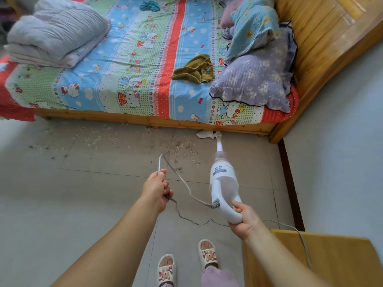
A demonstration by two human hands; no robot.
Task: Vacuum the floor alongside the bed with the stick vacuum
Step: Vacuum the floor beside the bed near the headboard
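Bed ahead, headboard right. Vacuum head at bed frame edge, debris just left. Cabinet near right. Slippers nearest.

The stick vacuum carries a small label on its white body, but its print is too small to read. Nothing else shows legible writing
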